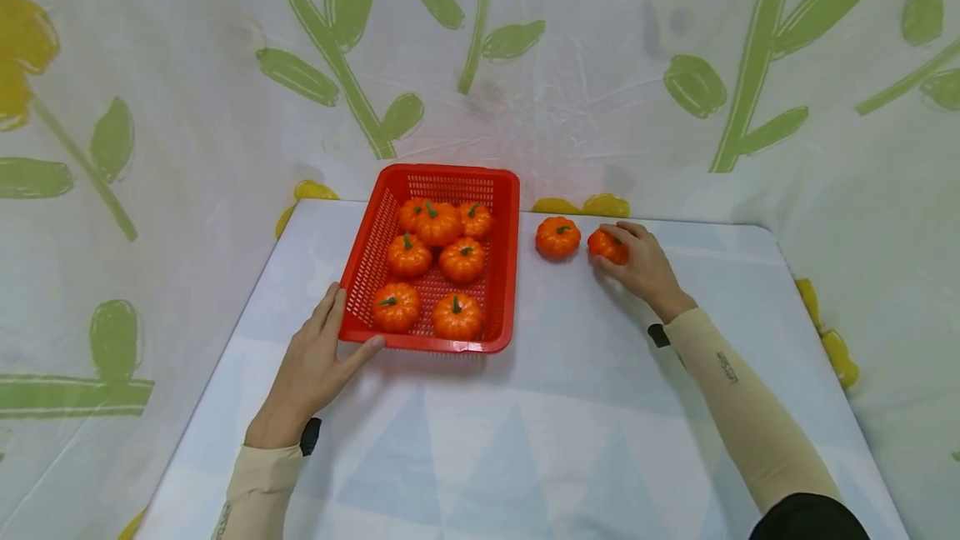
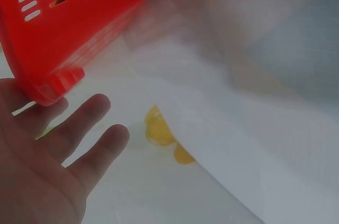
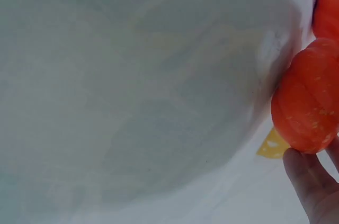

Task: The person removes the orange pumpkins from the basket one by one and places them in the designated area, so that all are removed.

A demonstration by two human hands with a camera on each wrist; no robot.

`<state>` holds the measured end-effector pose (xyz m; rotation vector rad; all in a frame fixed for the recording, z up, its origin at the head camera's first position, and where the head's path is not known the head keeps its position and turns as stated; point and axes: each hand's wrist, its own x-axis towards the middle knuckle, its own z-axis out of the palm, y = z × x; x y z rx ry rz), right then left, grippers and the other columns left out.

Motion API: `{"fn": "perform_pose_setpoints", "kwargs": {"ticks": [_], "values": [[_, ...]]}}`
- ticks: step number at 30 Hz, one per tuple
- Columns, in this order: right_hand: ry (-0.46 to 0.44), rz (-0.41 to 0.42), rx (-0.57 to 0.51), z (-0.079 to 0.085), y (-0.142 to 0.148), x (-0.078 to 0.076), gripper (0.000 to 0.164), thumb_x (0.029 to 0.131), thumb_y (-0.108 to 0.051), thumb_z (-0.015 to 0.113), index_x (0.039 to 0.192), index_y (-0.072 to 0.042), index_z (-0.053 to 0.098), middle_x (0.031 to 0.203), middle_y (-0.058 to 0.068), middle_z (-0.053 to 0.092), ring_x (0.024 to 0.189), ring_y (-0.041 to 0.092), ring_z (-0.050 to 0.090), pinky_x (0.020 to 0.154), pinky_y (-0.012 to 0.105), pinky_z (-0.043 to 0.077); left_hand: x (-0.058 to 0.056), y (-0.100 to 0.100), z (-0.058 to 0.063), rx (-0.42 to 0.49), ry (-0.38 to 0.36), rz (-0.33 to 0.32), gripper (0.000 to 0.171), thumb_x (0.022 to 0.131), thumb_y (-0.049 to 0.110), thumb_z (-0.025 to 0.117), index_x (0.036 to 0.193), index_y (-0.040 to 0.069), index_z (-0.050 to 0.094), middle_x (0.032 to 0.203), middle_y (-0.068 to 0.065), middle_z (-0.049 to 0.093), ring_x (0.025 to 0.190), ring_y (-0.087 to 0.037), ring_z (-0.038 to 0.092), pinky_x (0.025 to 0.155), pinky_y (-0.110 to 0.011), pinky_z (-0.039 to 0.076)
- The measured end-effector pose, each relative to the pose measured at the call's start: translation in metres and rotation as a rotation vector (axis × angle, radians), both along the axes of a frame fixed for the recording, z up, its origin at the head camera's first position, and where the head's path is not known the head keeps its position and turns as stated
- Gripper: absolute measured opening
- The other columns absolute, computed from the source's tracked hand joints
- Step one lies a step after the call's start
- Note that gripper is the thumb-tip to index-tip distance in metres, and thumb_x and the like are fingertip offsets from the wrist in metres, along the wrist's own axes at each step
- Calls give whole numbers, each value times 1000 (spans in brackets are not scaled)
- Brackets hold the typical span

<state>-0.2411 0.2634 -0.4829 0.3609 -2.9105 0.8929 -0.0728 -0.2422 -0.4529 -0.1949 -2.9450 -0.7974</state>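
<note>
Several small orange pumpkins with green stems lie in a red plastic basket (image 1: 501, 273) at the back of the table. My left hand (image 1: 311, 369) rests against the basket's near left corner, its fingers straight and spread; the left wrist view shows those fingers (image 2: 87, 115) beside the red rim. To the right of the basket, my right hand (image 1: 643, 265) holds a small pumpkin (image 1: 606, 247) between thumb and fingers, partly covering it. Up close, the right wrist view has this pumpkin (image 3: 307, 97) at its right edge, with fingertips below it. Another pumpkin (image 1: 557, 237) sits between it and the basket.
A pale cloth with light blue triangles covers the table (image 1: 600, 440). Behind it and at both sides hangs a white sheet (image 1: 600, 107) printed with green stems and yellow flowers. The basket stands close to the table's back edge.
</note>
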Motion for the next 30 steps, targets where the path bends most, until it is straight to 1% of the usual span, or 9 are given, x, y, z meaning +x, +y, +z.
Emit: {"fn": "perform_pose_setpoints", "kwargs": {"ticks": [6,12,18,21,25,28,30], "values": [[-27,-1,27,-3,-1,-4,61,90,-27,79,144,-9,56,149,26,41,132,49,40,109,63,37,0,0,0,-1,-20,3,103,92,60,66,161,2,15,168,-17,14,143,-50,32,110,-66,32],[-51,6,85,-2,-5,-8,61,92,-27,77,146,-10,54,152,25,38,135,48,37,109,62,39,1,1,1,-3,-12,3,103,92,59,66,161,1,16,168,-17,14,143,-49,31,110,-66,32],[-35,35,153,0,-9,-11,63,92,-25,76,148,-11,51,153,27,37,137,49,35,112,62,35,0,2,1,-11,4,2,103,92,58,67,160,-1,17,168,-16,14,143,-49,32,110,-65,33],[-36,31,161,-1,-11,-11,71,92,-24,77,154,-14,44,152,28,38,137,50,36,112,62,35,-1,3,2,-15,3,2,103,92,59,67,160,-1,17,168,-16,14,143,-49,32,110,-65,33],[-61,2,147,-2,-13,-12,88,91,-24,78,161,-15,26,151,30,39,135,49,38,113,60,34,-1,3,2,-16,-1,3,104,92,59,67,160,-2,18,167,-19,16,143,-49,32,111,-65,33],[-106,-30,121,-2,-13,-12,92,91,-26,77,162,-9,20,152,30,38,136,47,36,114,59,32,-1,2,3,-13,-11,2,104,92,59,66,160,-1,17,167,-19,16,143,-49,32,110,-65,32],[-135,-47,107,-3,-13,-13,90,92,-27,76,160,-5,22,153,28,36,137,45,35,115,59,32,-1,2,3,-12,-18,4,104,92,60,66,160,-1,17,167,-19,15,144,-49,31,111,-65,32]]}}
